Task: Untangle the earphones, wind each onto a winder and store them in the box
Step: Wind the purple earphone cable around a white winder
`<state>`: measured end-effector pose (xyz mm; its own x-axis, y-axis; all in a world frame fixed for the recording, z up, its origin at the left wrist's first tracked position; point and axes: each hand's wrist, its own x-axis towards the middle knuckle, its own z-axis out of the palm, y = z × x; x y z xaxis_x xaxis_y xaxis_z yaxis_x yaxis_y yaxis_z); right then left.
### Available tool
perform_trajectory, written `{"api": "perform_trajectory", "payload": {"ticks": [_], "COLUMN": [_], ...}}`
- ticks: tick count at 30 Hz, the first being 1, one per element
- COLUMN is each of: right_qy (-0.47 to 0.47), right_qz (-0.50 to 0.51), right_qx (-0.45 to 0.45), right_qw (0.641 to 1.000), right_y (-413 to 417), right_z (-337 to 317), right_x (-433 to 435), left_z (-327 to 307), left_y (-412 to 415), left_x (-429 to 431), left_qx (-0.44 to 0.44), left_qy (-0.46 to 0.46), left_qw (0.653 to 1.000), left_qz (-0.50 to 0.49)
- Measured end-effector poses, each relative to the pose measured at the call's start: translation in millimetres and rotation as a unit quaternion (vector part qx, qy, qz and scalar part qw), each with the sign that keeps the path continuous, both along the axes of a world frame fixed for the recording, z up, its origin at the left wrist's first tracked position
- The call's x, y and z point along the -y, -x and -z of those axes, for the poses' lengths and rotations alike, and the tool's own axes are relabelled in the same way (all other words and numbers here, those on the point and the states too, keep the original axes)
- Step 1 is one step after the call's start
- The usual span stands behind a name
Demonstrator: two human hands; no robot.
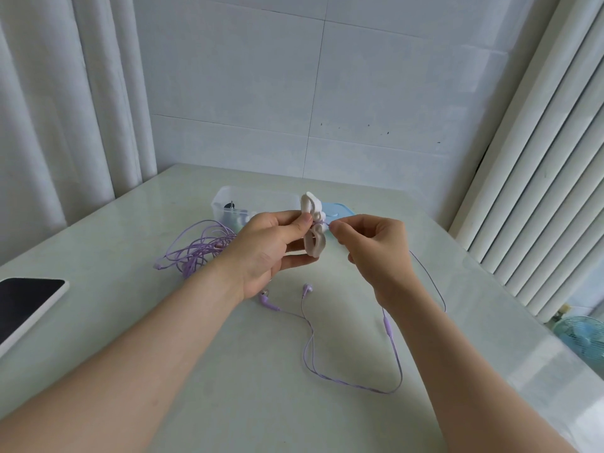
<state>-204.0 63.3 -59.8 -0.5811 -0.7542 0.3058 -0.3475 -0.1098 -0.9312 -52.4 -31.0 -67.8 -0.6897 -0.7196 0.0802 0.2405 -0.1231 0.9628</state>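
Observation:
My left hand (273, 248) grips a white winder (313, 223) upright above the table. My right hand (372, 246) pinches a purple earphone cable right at the winder's waist. That cable (389, 331) trails down behind my right wrist and loops over the table to two purple earbuds (305, 289) lying below my hands. A tangled bundle of purple cable (199, 246) lies to the left. Behind my hands stands the clear plastic box (235, 199), with a dark item and something greenish inside.
A blue lid (338, 212) lies beside the box, behind the winder. A phone with a dark screen (26, 305) rests at the table's left edge. White curtains hang left, a radiator stands right, and a small fan (581, 338) sits beyond the table's right edge.

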Motion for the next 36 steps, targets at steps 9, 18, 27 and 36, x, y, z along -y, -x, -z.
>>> {"api": "perform_trajectory", "payload": {"ticks": [9, 18, 27, 36], "right_qy": [0.001, -0.099, -0.101, 0.068], "right_qz": [-0.018, -0.074, -0.177, -0.118], "right_qx": [-0.04, -0.099, -0.186, 0.045], "right_qw": [0.999, 0.987, 0.961, 0.99], "right_y": [2, 1, -16, -10], "right_z": [-1, 4, -7, -19], "right_x": [-3, -2, -13, -9], "left_z": [-6, -13, -7, 3], "left_y": [-9, -11, -7, -4], "left_x": [3, -2, -1, -1], "left_qx": [0.035, 0.083, 0.053, 0.124], "left_qy": [0.067, 0.129, 0.041, 0.137], "left_qw": [0.997, 0.984, 0.988, 0.977], "left_qz": [0.027, -0.091, -0.14, -0.105]}}
